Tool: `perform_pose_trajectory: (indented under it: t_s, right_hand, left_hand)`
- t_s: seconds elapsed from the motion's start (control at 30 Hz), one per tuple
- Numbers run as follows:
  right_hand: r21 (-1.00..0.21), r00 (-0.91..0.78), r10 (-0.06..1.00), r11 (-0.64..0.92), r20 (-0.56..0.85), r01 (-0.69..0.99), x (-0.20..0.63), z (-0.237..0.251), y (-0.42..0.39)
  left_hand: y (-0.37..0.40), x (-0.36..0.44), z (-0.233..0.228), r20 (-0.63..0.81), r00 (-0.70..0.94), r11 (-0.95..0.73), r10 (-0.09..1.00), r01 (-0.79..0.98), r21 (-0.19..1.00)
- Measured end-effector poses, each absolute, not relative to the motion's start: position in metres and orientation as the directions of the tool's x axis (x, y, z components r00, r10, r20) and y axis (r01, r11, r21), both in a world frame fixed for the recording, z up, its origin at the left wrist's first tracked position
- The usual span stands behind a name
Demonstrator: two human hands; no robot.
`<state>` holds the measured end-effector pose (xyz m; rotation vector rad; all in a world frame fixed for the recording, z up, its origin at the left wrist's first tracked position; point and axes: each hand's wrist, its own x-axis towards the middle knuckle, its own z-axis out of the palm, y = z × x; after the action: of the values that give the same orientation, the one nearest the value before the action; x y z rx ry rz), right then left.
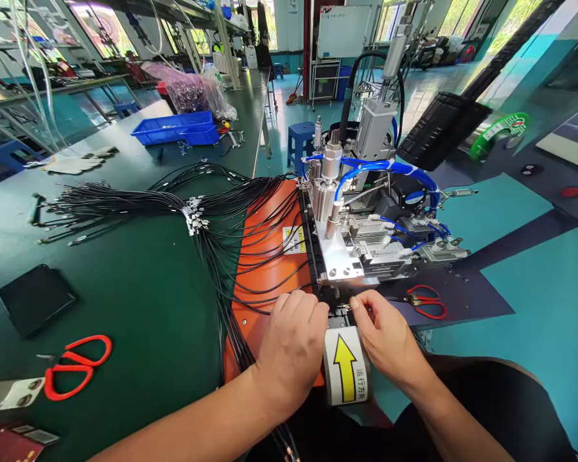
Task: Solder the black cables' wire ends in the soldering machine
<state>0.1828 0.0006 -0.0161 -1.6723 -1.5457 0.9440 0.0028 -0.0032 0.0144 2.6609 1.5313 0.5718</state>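
Observation:
My left hand [293, 346] is closed at the front of the bench-top machine [347, 250], with a thin black cable [250, 301] running in under its curled fingers. Thumb and forefinger of my right hand [388, 333] are pinched together just across from it; whatever they hold is too small or hidden to name. Between the hands is a small metal track [338, 317], above a white label with a yellow arrow [345, 369]. Many black cables fan across an orange plate [255, 250] into the machine's left side, gathered at white connectors [195, 215].
Red-handled scissors [426, 301] lie right of the machine; another red-handled pair [79, 366] is on the green bench mat [149, 289] at left. A black flat tray [36, 299], a blue bin [176, 129] and gloves [79, 162] are also there. A black arm [446, 128] overhangs the right.

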Motion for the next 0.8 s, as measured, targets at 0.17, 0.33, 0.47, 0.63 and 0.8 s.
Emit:
perform_pose_trajectory:
  t_s: [0.17,0.33,0.47,0.63,0.8]
  right_hand:
    - [-0.882,0.029,0.992,-0.125,-0.125,0.455,0.185,-0.015,0.007]
    - [-0.878,0.092,0.988,-0.15,-0.121,0.454,0.191,-0.005,0.003]
    - [-0.884,0.153,0.987,-0.112,-0.047,0.454,0.186,0.01,-0.021]
    - [-0.815,-0.245,0.911,0.407,0.331,0.412,0.161,0.014,-0.048]
    - [-0.596,-0.402,0.732,0.681,0.55,0.426,0.147,-0.002,-0.038]
  left_hand:
    - [-0.001,0.0,0.017,0.211,0.427,-0.473,0.879,0.835,0.282]
    - [0.001,-0.004,0.023,0.054,0.427,-0.415,0.903,0.829,0.375]
    - [0.001,-0.002,0.028,0.027,0.447,-0.427,0.894,0.834,0.349]
    - [0.004,-0.007,0.038,0.011,0.453,-0.424,0.891,0.824,0.375]
    - [0.019,-0.041,0.085,0.266,0.271,-0.369,0.925,0.806,0.463]
